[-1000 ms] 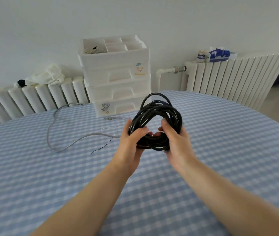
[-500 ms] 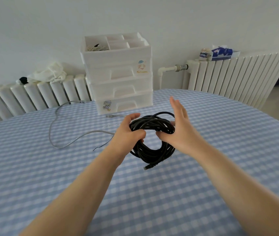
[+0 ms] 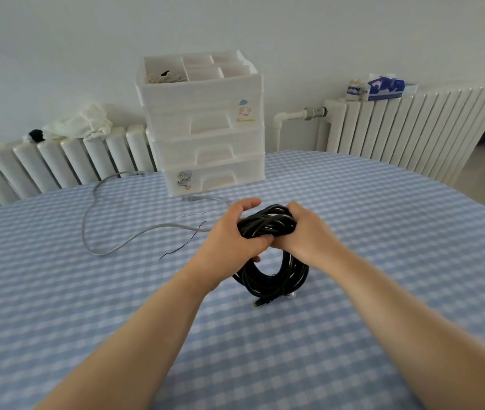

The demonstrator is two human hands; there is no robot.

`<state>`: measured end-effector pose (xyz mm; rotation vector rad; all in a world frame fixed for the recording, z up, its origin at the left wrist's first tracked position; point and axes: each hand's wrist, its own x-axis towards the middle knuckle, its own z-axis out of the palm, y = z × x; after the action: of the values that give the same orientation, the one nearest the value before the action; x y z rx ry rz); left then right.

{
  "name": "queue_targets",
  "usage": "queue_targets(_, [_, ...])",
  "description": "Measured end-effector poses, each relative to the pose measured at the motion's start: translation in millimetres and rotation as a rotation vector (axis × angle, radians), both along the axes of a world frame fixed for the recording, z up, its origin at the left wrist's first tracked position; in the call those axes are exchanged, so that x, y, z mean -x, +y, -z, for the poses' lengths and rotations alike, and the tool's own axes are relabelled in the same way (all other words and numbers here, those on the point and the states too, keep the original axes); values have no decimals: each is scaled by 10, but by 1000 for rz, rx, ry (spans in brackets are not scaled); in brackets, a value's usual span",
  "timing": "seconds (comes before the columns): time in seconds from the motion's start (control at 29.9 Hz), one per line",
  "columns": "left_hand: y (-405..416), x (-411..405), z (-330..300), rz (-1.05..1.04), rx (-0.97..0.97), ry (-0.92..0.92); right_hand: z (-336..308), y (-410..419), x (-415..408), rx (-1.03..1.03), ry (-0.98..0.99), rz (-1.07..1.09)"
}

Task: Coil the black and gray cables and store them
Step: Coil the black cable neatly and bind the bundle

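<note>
I saw my right hand (image 3: pixel 303 232), open half a second earlier, closed with my left hand (image 3: pixel 229 241) around the top of the black cable coil (image 3: pixel 271 261), its bottom resting on the counter (image 3: pixel 383 232).

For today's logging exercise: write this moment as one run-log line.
left hand: shut on black cable | right hand: shut on black cable | gray cable: loose, uncoiled

A home room: checked tablecloth (image 3: pixel 353 291), radiators (image 3: pixel 398 128) (cartoon-stickered drawers (image 3: pixel 205 143)).
</note>
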<state>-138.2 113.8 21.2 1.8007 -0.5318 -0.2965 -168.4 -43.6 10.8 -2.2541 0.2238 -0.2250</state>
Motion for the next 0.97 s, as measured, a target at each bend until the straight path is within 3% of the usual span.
queue_targets(0.13, [0,-41,1,-26,-91,-8,-5,38,36,74,-27,12])
queue_targets(0.37, [60,-116,24,-43,-274,33,-40,96,64,553,-56,-88])
queue_targets(0.5, [83,-157,24,-56,-342,16,-48,124,95,426,-81,-146])
queue_targets(0.67, [57,-170,-6,-79,-432,-32,-329,163,144,388,53,-291])
queue_targets(0.8, [52,-144,-12,-79,-476,-135,-565,189,-4,620,309,-382])
queue_targets(0.97, [91,-178,11,-83,-486,-206,-520,198,-242,543,363,-455])
